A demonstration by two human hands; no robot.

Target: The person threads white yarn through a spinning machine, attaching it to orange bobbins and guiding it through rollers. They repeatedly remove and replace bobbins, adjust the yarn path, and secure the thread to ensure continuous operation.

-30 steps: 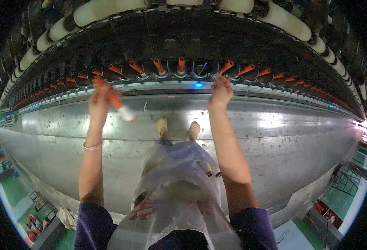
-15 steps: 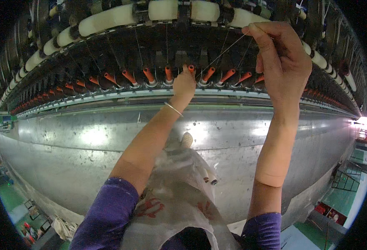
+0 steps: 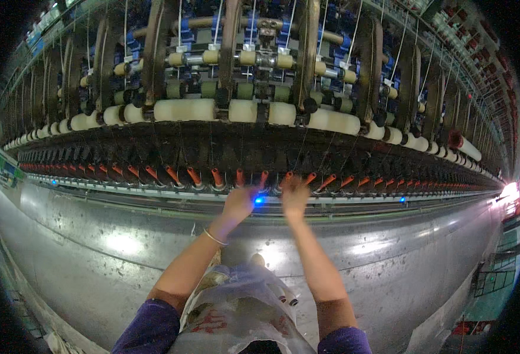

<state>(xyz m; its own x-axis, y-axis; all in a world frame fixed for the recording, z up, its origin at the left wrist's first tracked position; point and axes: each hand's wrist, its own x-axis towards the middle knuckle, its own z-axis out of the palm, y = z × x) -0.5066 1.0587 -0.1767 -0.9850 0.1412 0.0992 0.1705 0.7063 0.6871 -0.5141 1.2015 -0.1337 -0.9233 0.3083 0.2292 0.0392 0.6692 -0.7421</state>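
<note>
Both my hands reach forward to a long row of orange bobbins standing on spindles. My left hand [image 3: 240, 203], with a bangle [image 3: 215, 237] on its wrist, is beside an orange bobbin [image 3: 264, 179] near the middle of the row. Just right of it, my right hand [image 3: 296, 197] is at another orange bobbin [image 3: 288, 177] and partly covers it. Motion smears the fingers of both hands, so their grip does not show. Between the hands a small blue light [image 3: 258, 201] glows. No yarn can be made out at my fingers.
Above the bobbins runs a line of white rollers [image 3: 184, 110], with dark upright arms [image 3: 228, 53] and thin yarns. A metal rail [image 3: 360, 197] borders the spindles on my side. My apron [image 3: 242, 295] holds small tubes [image 3: 288, 300]; grey floor [image 3: 124, 245] lies below.
My right hand has come down from the rollers, where it pinched a raised yarn, to the bobbins. The view has tilted up, showing more machine. The blue light now shows near my left hand.
</note>
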